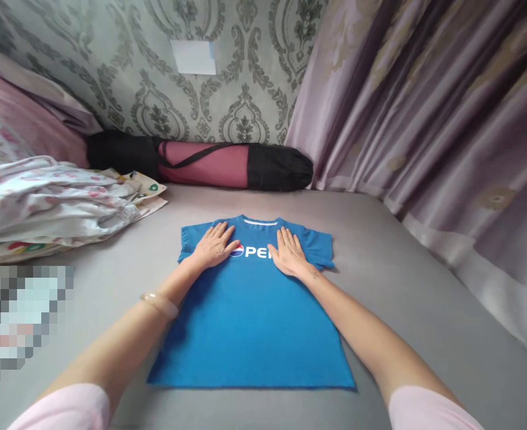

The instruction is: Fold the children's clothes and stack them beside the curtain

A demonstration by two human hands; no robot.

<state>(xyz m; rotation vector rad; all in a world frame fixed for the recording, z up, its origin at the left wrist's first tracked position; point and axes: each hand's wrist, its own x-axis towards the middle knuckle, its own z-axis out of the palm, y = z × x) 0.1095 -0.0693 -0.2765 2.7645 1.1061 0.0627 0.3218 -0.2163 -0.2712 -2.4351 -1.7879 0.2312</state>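
A blue T-shirt [254, 322] lies spread flat, front side up, its collar pointing away from me and its hem nearest me. White letters and a round red, white and blue logo run across its chest. My left hand [215, 245] rests flat on the upper left chest beside the logo, fingers stretched out. On the upper right chest, my right hand [288, 252] lies flat too, covering the end of the lettering. Both palms press on the cloth without gripping it. A pale bangle [159, 304] circles my left forearm.
The shirt lies on a grey sheet [407, 310]. A rolled pink and black bag [205, 162] sits against the patterned wall. Crumpled printed bedding [52, 203] is heaped at the left, with a blurred-out object [21, 316] below it. Mauve curtains [407, 101] hang along the right.
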